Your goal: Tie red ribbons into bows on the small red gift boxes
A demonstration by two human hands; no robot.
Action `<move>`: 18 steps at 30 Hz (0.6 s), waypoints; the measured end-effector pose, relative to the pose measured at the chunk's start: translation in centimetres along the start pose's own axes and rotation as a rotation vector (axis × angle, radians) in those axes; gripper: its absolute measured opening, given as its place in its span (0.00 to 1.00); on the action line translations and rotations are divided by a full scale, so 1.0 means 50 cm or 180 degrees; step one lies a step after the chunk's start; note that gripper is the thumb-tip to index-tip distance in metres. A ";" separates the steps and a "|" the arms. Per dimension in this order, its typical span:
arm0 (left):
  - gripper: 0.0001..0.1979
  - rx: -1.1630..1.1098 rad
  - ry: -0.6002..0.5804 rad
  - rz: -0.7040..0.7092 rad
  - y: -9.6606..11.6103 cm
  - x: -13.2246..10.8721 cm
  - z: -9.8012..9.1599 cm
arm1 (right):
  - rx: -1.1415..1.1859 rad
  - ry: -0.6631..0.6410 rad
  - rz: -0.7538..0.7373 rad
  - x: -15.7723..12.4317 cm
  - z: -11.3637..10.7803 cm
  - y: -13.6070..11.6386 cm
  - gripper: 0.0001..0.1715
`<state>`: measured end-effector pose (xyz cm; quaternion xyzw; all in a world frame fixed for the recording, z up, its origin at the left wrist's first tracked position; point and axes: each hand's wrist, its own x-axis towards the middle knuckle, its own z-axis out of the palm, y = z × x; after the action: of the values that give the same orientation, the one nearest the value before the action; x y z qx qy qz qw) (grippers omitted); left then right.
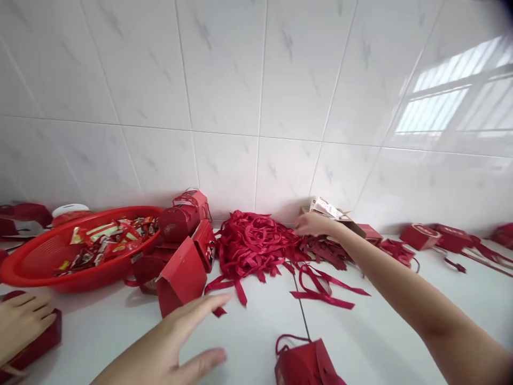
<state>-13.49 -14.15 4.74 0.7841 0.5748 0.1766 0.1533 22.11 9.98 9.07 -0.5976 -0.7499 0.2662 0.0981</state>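
Note:
My left hand (172,337) hovers low over the table, thumb and fingers spread apart, with nothing in it. My right hand (315,224) reaches far forward to the right edge of a heap of red ribbons (254,243), close to a small open carton (352,225) holding white cards (324,207). Its fingers are bent together, and what they may hold is too small to make out. A red box with a cord handle (306,363) lies at the front edge. Loose ribbon strips (324,289) trail in front of the heap.
A red plastic basket (36,267) of wrapped sweets stands at the left. Red boxes (182,275) stand between it and the ribbons. Another person's hand (26,321) rests on a red box at far left. More red boxes (420,236) lie at the right along the tiled wall.

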 end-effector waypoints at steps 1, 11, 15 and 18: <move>0.29 -0.0022 0.0120 -0.0059 -0.002 0.010 0.002 | -0.0107 -0.0042 0.0097 -0.030 0.025 0.041 0.26; 0.28 -0.0217 0.0653 -0.0029 -0.017 0.038 0.020 | -0.0837 0.0044 0.0626 -0.157 0.256 0.213 0.40; 0.27 -0.0112 0.0542 -0.0066 -0.004 0.041 0.020 | -0.0895 -0.0030 0.0287 -0.141 0.265 0.177 0.14; 0.28 -0.0040 0.0498 -0.0100 0.000 0.039 0.018 | -0.0869 -0.0065 0.0051 -0.108 0.233 0.131 0.10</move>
<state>-12.57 -12.31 4.13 0.7579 0.5961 0.2385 0.1156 23.65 2.51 -3.17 -0.6086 -0.7753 0.1685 0.0061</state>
